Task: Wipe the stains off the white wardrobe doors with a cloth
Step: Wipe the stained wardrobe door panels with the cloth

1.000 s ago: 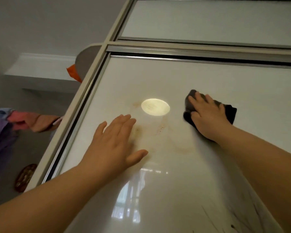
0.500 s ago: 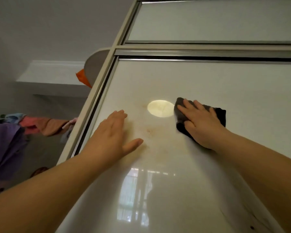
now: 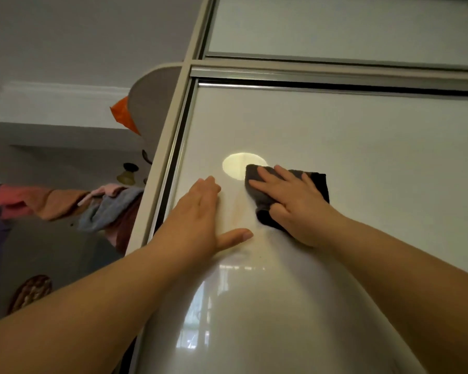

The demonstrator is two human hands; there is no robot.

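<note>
Cloth under right hand on wardrobe door; no writing legible.

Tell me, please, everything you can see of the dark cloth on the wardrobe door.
The cloth is dark grey, soft and towel-like, and bunched into a rough pad. It lies pressed flat against the glossy white door panel, under the right hand, whose spread fingers cover most of its middle. Its corners stick out above, to the right and below the thumb. Its left edge overlaps a bright round light reflection and borders a faint brownish stain. The left hand rests beside it, apart.
</note>
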